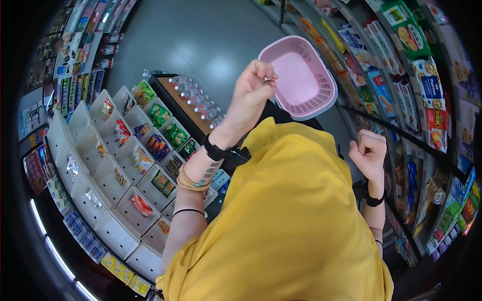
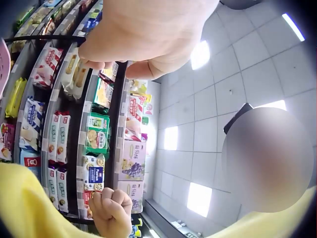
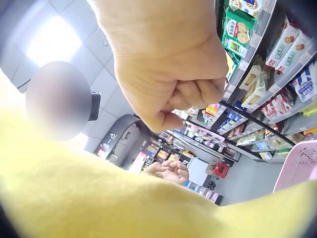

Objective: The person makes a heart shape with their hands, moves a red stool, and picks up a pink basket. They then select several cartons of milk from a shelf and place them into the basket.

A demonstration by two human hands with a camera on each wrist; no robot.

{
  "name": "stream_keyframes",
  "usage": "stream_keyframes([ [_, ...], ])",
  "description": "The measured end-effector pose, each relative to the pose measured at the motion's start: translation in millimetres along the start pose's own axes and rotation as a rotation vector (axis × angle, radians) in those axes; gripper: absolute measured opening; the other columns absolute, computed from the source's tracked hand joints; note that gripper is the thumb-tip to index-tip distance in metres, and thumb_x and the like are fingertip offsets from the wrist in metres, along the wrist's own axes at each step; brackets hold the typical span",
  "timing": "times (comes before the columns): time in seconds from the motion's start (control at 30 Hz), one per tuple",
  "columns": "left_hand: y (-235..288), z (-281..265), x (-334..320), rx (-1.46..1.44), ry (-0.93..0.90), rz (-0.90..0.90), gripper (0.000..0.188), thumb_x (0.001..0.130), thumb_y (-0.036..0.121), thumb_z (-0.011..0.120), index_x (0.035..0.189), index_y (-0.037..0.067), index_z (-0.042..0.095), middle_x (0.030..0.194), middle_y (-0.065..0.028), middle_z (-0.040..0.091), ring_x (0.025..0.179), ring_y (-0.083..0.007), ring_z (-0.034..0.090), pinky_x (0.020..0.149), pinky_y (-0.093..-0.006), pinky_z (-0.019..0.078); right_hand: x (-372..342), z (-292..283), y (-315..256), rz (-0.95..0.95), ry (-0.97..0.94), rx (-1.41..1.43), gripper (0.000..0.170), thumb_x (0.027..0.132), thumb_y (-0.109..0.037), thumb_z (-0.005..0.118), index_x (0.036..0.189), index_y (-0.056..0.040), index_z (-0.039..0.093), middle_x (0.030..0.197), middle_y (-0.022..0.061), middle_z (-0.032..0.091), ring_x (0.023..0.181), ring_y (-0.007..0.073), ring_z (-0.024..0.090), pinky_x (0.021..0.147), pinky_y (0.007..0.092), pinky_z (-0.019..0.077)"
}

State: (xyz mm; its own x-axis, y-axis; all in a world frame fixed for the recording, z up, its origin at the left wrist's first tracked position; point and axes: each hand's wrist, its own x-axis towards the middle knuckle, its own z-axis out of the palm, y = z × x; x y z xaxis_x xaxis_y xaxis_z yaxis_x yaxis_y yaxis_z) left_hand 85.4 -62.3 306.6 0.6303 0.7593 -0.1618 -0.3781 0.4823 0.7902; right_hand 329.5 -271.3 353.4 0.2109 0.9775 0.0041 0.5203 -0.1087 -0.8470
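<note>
My left hand [image 1: 251, 93] is raised in front of the yellow shirt, its fingers loosely curled and holding nothing. In the head view it overlaps the left edge of a pink plastic basket [image 1: 293, 75] with slotted sides. A gap shows between the thumb and fingers of the left hand [image 2: 148, 37] in the left wrist view. My right hand [image 1: 369, 153] is beside the shirt on the shelf side, fingers folded into a fist around nothing. The right wrist view shows the right hand [image 3: 171, 74] with its fingers tucked toward the palm.
Packaged snacks fill the shelves [image 1: 396, 138] along the right. White bins [image 1: 118, 183] with small bagged goods stand on the left, beside a row of bottles [image 1: 198, 100] on a low stand. Grey floor [image 1: 201, 35] stretches ahead.
</note>
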Motion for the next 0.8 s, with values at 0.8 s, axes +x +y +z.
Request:
stream_keyframes([
  [0.8,-185.3,-248.5,35.0,1.082,0.087,-0.373,0.016,0.084,0.014,0.067,0.094,0.003,0.061,0.082,-0.0034,0.061,0.079,-0.0150,0.059,0.075,-0.0303,0.0503,62.0,-32.9,-164.5,-0.648,0.015,0.985,0.013,0.095,-0.016,0.061,0.103,-0.0223,0.069,0.090,0.0165,0.067,0.058,0.0232,0.058,0.043,0.0309,0.0420],
])
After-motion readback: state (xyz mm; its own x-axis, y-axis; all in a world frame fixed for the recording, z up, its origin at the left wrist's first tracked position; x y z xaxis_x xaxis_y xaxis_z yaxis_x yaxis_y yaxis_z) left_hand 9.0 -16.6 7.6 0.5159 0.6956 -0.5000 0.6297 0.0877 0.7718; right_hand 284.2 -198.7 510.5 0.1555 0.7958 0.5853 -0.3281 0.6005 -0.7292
